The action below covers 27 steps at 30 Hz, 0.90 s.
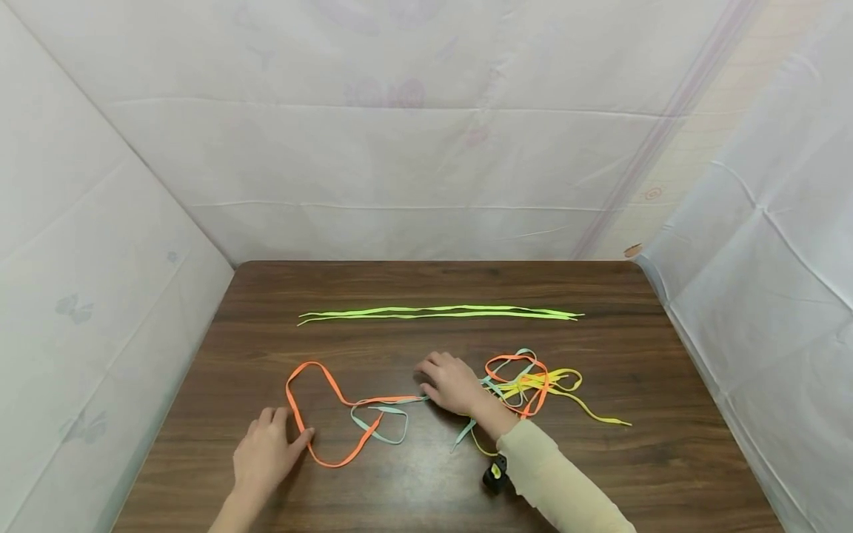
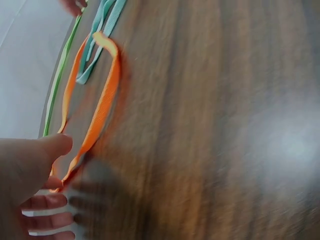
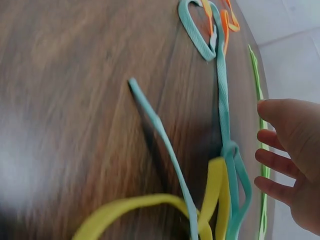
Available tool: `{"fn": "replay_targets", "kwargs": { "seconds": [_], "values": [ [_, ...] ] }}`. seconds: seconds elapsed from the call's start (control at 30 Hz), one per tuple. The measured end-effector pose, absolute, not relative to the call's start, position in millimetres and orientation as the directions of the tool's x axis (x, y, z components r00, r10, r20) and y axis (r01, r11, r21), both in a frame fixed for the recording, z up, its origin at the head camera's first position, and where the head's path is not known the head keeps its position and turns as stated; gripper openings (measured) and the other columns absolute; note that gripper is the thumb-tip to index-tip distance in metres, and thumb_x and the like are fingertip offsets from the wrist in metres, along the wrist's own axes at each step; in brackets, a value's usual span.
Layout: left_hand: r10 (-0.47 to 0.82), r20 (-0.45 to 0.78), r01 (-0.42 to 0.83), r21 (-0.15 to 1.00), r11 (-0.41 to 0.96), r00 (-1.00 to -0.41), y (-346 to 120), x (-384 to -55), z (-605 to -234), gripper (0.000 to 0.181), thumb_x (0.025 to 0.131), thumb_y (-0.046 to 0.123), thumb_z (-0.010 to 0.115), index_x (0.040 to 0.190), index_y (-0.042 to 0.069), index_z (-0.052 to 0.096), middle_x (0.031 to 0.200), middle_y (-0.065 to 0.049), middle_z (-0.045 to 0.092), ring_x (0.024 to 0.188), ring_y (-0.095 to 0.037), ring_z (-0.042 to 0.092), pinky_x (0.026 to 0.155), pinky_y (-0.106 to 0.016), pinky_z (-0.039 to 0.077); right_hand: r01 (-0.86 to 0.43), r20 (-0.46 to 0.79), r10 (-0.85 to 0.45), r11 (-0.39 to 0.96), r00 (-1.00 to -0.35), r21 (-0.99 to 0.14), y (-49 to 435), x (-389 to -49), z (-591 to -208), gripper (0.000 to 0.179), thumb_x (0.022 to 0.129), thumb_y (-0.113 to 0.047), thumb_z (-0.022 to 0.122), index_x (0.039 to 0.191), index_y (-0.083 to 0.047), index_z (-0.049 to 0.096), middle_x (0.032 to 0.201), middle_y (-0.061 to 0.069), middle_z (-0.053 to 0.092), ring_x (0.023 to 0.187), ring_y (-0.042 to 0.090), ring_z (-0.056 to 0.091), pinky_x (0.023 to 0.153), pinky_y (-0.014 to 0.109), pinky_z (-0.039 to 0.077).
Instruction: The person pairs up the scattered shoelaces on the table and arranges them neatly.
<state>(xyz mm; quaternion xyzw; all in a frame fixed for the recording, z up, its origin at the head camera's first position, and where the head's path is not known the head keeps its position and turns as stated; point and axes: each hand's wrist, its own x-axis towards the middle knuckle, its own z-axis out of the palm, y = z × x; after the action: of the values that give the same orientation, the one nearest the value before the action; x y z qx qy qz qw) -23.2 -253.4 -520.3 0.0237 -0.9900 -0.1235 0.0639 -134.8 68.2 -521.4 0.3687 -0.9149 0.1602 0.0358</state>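
On the head view's clock face, the long flat orange fabric lace forms an open, wavy loop on the tabletop, its strand running toward three o'clock to the fingers of the right hand. The flat pale-teal fabric lace lies along that strand and makes a smaller loop at the orange loop's three o'clock. The left hand is at the loop's eight o'clock, thumb and fingers spread apart, the orange lace beside the thumb and index finger; whether they touch it, I cannot tell. The right hand is between two and three o'clock from the loop, its fingers apart from one another. At that hand's three o'clock, more orange and teal lengths tangle with a flat bright-yellow fabric lace. At its five o'clock is a small black object, beside a pale cream sleeve. At its twelve o'clock, neon-green flat laces stretch nearly straight across the dark brown wood-grain table, before white patterned sheeting.
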Motion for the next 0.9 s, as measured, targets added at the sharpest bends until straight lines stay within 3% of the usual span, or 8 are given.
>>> {"fn": "replay_targets", "kwargs": {
  "seconds": [0.23, 0.4, 0.9],
  "values": [
    [-0.138, 0.042, -0.122, 0.269, 0.955, -0.99, -245.3, -15.0, -522.7, 0.044, 0.069, 0.04, 0.077, 0.082, 0.002, 0.058, 0.075, -0.009, 0.051, 0.058, -0.02, 0.048, 0.039, -0.024, 0.035, -0.7, 0.169, -0.682, 0.671, -0.712, -0.245, 50.1, -129.7, -524.3, 0.023, 0.089, -0.027, 0.06, 0.11, -0.019, 0.063, 0.104, -0.001, 0.059, 0.093, 0.016, 0.057, 0.076, 0.033, 0.048],
    [-0.16, -0.011, -0.156, 0.302, 0.94, -0.987, -242.1, -13.7, -521.9, 0.033, 0.071, 0.029, 0.078, 0.073, 0.005, 0.055, 0.068, -0.005, 0.047, 0.054, -0.017, 0.043, 0.039, -0.023, 0.034, -0.705, 0.132, -0.695, 0.674, -0.706, -0.222, 37.3, -125.5, -528.0, 0.021, 0.09, -0.031, 0.057, 0.109, -0.022, 0.063, 0.102, -0.004, 0.058, 0.09, 0.014, 0.056, 0.072, 0.031, 0.047],
    [-0.199, -0.134, -0.233, 0.333, 0.913, -0.971, -241.3, -13.5, -514.2, 0.018, 0.078, 0.017, 0.069, 0.07, 0.008, 0.056, 0.065, -0.003, 0.048, 0.051, -0.015, 0.043, 0.041, -0.027, 0.033, -0.733, 0.199, -0.707, 0.665, -0.679, -0.14, 12.9, -117.5, -538.5, 0.015, 0.087, -0.03, 0.061, 0.1, -0.024, 0.065, 0.094, -0.006, 0.057, 0.08, 0.011, 0.053, 0.066, 0.027, 0.045]
  ]
}}
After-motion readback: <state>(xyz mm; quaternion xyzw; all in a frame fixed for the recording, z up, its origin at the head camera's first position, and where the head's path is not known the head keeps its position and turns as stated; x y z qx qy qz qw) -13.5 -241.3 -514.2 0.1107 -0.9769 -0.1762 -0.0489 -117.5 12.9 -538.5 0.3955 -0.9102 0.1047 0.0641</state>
